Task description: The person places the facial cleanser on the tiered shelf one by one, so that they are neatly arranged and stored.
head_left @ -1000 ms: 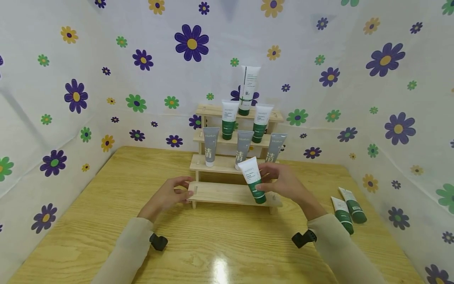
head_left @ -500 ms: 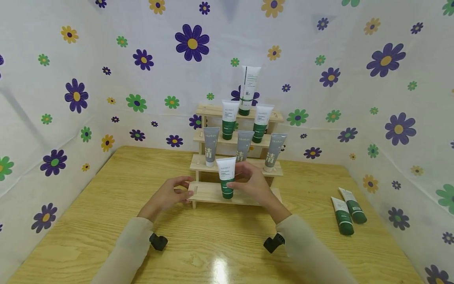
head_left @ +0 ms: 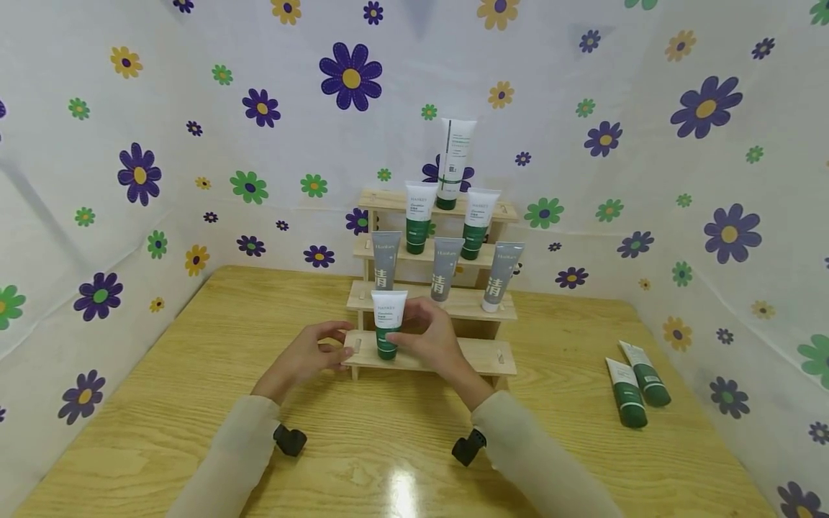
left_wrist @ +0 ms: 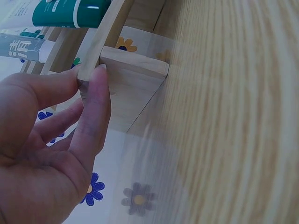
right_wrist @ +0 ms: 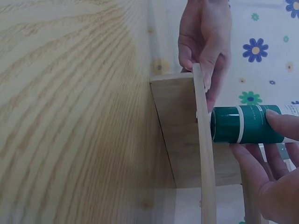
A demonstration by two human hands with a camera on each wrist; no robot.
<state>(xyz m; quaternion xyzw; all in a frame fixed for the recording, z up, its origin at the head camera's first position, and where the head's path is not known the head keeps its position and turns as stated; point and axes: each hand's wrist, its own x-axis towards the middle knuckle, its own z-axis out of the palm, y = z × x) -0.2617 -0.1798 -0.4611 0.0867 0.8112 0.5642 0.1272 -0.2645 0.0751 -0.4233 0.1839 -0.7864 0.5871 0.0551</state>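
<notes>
A white tube with a green lower part and cap [head_left: 389, 314] stands upright over the left part of the lowest step of a wooden tiered display rack [head_left: 463, 354]. My right hand [head_left: 432, 339] grips this tube between thumb and fingers from the right. In the right wrist view the tube's green cap [right_wrist: 225, 125] is right at the step board [right_wrist: 205, 154]; whether it touches is hard to tell. My left hand [head_left: 306, 362] pinches the left end of that step, thumb and finger on the board's edge [left_wrist: 93, 58] in the left wrist view.
Several grey tubes [head_left: 503, 273] stand on the second step. Two white-green tubes [head_left: 476, 223] are on the third, and a taller white tube [head_left: 456, 162] tops the rack. Two more tubes [head_left: 626, 392] lie on the wooden table [head_left: 162, 403] at right. Flowered cloth [head_left: 272, 144] surrounds the table.
My right hand has carried the white-green tube leftward along the lowest step, from its right end to its left part, and the tilted tube is now upright. My left hand stays put.
</notes>
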